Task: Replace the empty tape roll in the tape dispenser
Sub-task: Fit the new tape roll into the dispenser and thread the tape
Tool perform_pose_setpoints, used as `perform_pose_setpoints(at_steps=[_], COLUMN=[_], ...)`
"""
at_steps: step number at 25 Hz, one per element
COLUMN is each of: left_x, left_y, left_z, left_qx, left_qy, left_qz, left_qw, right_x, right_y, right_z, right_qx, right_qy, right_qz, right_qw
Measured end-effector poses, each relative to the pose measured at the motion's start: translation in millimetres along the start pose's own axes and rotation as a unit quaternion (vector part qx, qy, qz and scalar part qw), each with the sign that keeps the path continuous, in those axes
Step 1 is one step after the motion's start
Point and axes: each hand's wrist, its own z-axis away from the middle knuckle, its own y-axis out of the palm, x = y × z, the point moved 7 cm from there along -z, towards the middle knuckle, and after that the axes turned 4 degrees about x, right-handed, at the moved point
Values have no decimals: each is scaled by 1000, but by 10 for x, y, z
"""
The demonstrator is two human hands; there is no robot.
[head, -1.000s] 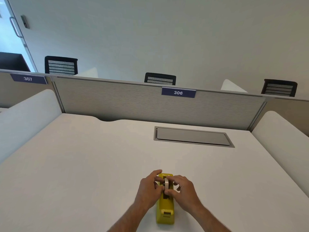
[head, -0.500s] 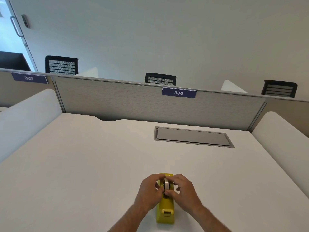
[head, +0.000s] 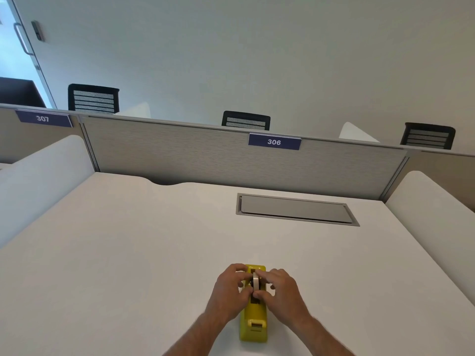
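1. White surface point(head: 128, 253), bounded at far edge by a grey partition panel point(head: 180, 155) carrying a label reading 306 point(head: 274, 142); second label, 307 point(head: 43, 118), on the adjoining panel toward the far left corner.
2. Grey recessed cover plate point(head: 295, 209) set flush into the surface close to the far edge, right of centre.
3. Yellow tape dispenser point(head: 253, 319) resting near the near edge, right of centre, long axis running from near edge toward far edge, cutter end nearest the camera.
4. Tape roll point(head: 256, 283), pale, standing on edge in the dispenser's open well, upper part raised above the yellow body. Whether fully seated: cannot tell.
5. Left hand point(head: 230, 291) against the left side of the dispenser, fingers closed on the left face of the tape roll.
6. Right hand point(head: 281, 291) against the right side, fingers closed on the right face of the same roll, thumb low at the near side of the roll.
7. Both forearms entering from the near edge, bare.
8. Three black chair backs point(head: 246, 121) visible beyond the partition, against a plain wall.
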Motion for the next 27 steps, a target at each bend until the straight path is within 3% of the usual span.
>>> perform_pose_setpoints(at_steps=[10,19,27], left_x=[17,32,104], left_y=[-9,11,90], left_z=[-11,-14,53], left_qx=[6,8,54], left_qy=[3,12,19], left_qz=[-40,-16,3], left_qw=[999,1000,998], right_x=[217,122,107], right_y=[-45,-47,-56], right_z=[33,52,60], right_qx=[-11,-11,11], right_qy=[-127,-110,-110], right_qz=[149,95,89], right_qw=[981,989,990])
